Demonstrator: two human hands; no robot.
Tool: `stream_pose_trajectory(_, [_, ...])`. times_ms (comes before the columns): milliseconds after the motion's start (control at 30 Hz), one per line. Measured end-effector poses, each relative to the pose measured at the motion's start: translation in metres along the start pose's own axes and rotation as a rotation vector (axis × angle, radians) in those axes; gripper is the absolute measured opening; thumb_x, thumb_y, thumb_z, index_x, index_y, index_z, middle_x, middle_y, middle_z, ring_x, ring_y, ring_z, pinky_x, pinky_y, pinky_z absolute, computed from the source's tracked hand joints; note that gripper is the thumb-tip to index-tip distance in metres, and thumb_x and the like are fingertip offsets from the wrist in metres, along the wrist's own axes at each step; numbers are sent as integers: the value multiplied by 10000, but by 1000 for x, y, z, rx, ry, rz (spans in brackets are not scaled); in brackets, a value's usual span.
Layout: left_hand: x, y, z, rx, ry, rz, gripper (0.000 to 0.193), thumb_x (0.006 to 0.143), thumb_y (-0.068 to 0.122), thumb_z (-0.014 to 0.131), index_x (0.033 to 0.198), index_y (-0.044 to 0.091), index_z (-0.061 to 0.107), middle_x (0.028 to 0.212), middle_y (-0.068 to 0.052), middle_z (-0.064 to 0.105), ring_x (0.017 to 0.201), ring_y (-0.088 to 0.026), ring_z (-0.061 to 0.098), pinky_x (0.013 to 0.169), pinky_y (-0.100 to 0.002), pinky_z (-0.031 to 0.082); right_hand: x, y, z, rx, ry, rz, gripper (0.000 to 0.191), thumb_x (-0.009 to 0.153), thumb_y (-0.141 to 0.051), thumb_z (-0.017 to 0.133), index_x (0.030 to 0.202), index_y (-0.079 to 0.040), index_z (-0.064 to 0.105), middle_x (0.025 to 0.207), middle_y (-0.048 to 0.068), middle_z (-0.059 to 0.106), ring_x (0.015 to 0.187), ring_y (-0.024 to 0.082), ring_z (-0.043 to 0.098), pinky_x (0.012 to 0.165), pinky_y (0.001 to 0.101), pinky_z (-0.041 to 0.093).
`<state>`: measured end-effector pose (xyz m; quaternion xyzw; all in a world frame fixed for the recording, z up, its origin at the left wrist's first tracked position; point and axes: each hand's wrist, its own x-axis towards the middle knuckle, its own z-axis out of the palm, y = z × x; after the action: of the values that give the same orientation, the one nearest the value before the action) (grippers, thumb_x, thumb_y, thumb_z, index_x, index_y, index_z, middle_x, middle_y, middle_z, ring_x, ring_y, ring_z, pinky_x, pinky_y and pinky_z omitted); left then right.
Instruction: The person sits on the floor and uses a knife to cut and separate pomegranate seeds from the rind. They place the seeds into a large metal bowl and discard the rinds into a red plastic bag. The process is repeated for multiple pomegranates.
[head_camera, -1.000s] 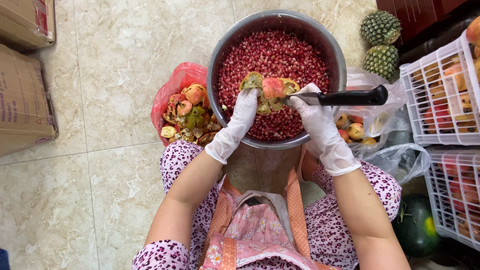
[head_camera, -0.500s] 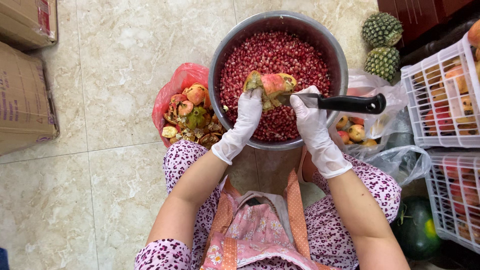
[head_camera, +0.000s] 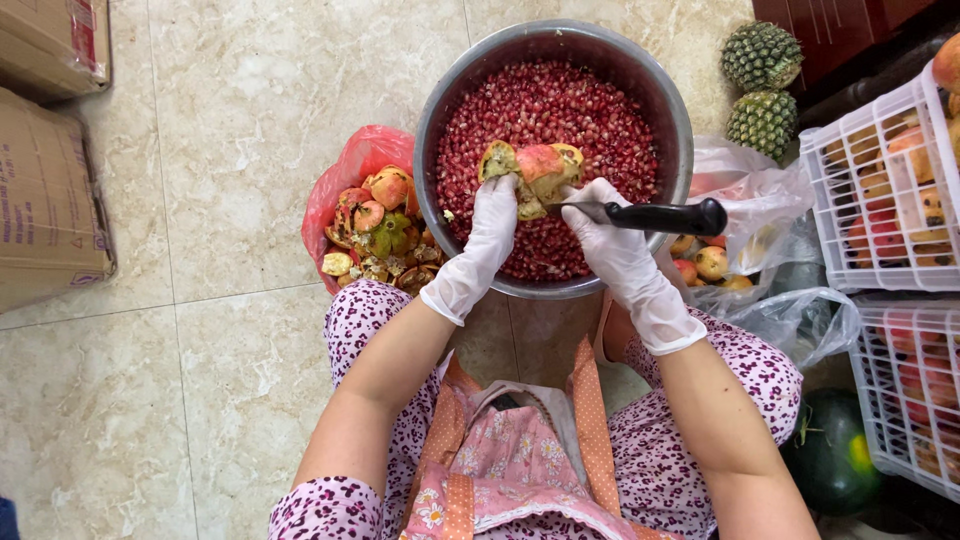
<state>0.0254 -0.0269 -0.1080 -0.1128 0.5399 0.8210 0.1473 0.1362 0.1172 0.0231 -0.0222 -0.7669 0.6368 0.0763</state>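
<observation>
Hovering over the steel bowl (head_camera: 430, 150) of red seeds, a split pomegranate (head_camera: 535, 168) shows yellow-red rind, clasped by the left hand (head_camera: 493, 225); the right hand (head_camera: 608, 240) grips a black-handled knife (head_camera: 650, 215).

Brown cardboard boxes (head_camera: 45, 160), far left

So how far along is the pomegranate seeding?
Done: the metal bowl is well filled with seeds, and empty peels fill the red bag. In hand: left hand holds an opened pomegranate, right hand the knife. Left: whole fruit in the clear bag.
</observation>
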Motion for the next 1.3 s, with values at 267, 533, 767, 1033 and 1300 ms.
stream_pose_trajectory(267, [-10, -4, 2, 188, -177, 87, 328, 1020, 260, 540, 1188, 2, 652, 1060, -69, 722, 927, -168, 647, 840, -304, 534, 8, -13, 5, -190, 197, -139, 144, 1009, -68, 735, 1052, -35, 602, 941, 30, 682, 868, 102, 664, 786, 250, 553])
stream_pose_trajectory(533, [5, 1, -4, 159, -57, 86, 369, 1037, 292, 586, 1244, -4, 663, 1092, -71, 704, 970, -170, 612, 884, -321, 499, 1, -19, 1, -75, 104, -29, 91, 1030, -61, 701, 1048, -38, 614, 957, 32, 700, 884, 89, 655, 785, 263, 548])
stream_pose_trajectory(767, [-8, 15, 1, -39, -221, 127, 420, 1041, 306, 574, 1367, 42, 601, 1239, -32, 677, 1106, -138, 614, 988, -311, 497, 1, -11, 4, -321, 98, -228, 123, 1020, -79, 722, 1051, -27, 615, 988, 72, 722, 1004, 144, 694, 869, 276, 555])
stream_pose_trajectory(1033, [-2, 16, 5, -190, -157, -62, 365, 1024, 240, 589, 1315, 22, 627, 1173, -81, 701, 1037, -194, 649, 920, -362, 528, 1, -7, 8, -111, 212, -92, 110, 1050, -86, 707, 1088, -21, 626, 1044, 129, 733, 915, 157, 694, 841, 304, 582])
stream_pose_trajectory(1300, [-8, 32, 7, -283, -195, -140, 337, 1046, 189, 556, 1340, 27, 580, 1228, -88, 685, 1100, -204, 655, 969, -366, 545, -5, -27, 7, 44, 172, -157, 124, 1055, -94, 679, 1102, -19, 592, 1189, 126, 726, 1062, 146, 731, 962, 309, 607])
